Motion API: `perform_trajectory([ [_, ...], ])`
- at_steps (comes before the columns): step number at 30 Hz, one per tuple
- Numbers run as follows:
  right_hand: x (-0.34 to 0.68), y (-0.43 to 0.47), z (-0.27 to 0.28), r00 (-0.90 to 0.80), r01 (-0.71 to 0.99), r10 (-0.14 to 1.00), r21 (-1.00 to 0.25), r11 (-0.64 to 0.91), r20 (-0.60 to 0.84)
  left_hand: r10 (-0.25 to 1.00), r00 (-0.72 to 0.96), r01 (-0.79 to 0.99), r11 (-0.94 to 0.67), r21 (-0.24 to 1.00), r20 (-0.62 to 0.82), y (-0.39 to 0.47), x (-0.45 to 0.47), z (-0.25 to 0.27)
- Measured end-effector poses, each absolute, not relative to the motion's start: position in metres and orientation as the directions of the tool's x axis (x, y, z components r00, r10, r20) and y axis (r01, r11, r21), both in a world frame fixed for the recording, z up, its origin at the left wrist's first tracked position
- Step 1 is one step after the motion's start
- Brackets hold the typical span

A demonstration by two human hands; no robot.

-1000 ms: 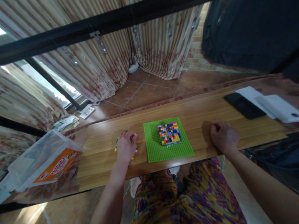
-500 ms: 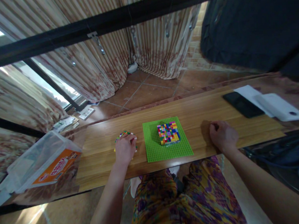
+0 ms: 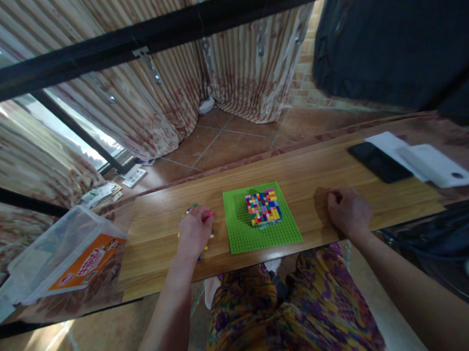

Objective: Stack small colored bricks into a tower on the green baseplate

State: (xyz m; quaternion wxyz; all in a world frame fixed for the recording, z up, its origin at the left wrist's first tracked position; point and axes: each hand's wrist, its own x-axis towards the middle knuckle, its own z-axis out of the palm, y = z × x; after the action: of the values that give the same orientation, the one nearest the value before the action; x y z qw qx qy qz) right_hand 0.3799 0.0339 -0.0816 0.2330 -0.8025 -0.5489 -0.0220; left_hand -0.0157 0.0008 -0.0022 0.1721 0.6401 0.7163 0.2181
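Observation:
My left hand (image 3: pixel 195 230) is over a pile of small loose toy bricks (image 3: pixel 190 208) on the left of the board, hiding much of it. A small pink brick (image 3: pixel 210 214) shows at its pinched fingertips. Right of that hand lies a green studded baseplate (image 3: pixel 239 234). Standing on the baseplate is a square block built of many-coloured bricks (image 3: pixel 263 208). My right hand (image 3: pixel 350 211) rests on the wood right of the baseplate, fingers curled into a fist; whether anything is inside cannot be seen.
The wooden board (image 3: pixel 311 169) carries a black phone (image 3: pixel 379 162), white paper (image 3: pixel 390 144) and a white case (image 3: pixel 445 164) at its right end. A clear plastic tub with an orange label (image 3: pixel 85 263) stands at the left. A dark metal bar (image 3: pixel 190 27) crosses above.
My left hand has shifted slightly within the brick pile, and a pink brick now shows at its fingertips where a white one was seen. My right hand stays put.

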Motion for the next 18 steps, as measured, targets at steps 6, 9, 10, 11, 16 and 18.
perform_trajectory([
  [6, 0.380, 0.034, -0.081, 0.402, 0.890, 0.872, -0.344, -0.300, 0.279, 0.991, 0.014, 0.576, -0.119, 0.809, 0.136, 0.007, 0.025, -0.002],
  [9, 0.379, 0.034, -0.080, 0.400, 0.890, 0.874, -0.347, -0.297, 0.277, 0.978, 0.086, 0.542, -0.208, 0.814, 0.192, 0.008, 0.047, 0.002],
  [10, 0.379, 0.034, -0.080, 0.401, 0.888, 0.874, -0.350, -0.297, 0.275, 0.972, 0.105, 0.542, -0.231, 0.808, 0.208, 0.009, 0.053, 0.004],
  [11, 0.379, 0.034, -0.080, 0.402, 0.887, 0.875, -0.353, -0.299, 0.270, 0.968, 0.124, 0.545, -0.251, 0.800, 0.219, 0.010, 0.059, 0.005],
  [16, 0.379, 0.034, -0.079, 0.405, 0.882, 0.878, -0.362, -0.302, 0.256, 0.957, 0.202, 0.583, -0.289, 0.759, 0.210, 0.018, 0.083, 0.011],
  [18, 0.379, 0.035, -0.078, 0.403, 0.882, 0.880, -0.363, -0.301, 0.252, 0.962, 0.207, 0.616, -0.271, 0.740, 0.180, 0.022, 0.092, 0.012],
])
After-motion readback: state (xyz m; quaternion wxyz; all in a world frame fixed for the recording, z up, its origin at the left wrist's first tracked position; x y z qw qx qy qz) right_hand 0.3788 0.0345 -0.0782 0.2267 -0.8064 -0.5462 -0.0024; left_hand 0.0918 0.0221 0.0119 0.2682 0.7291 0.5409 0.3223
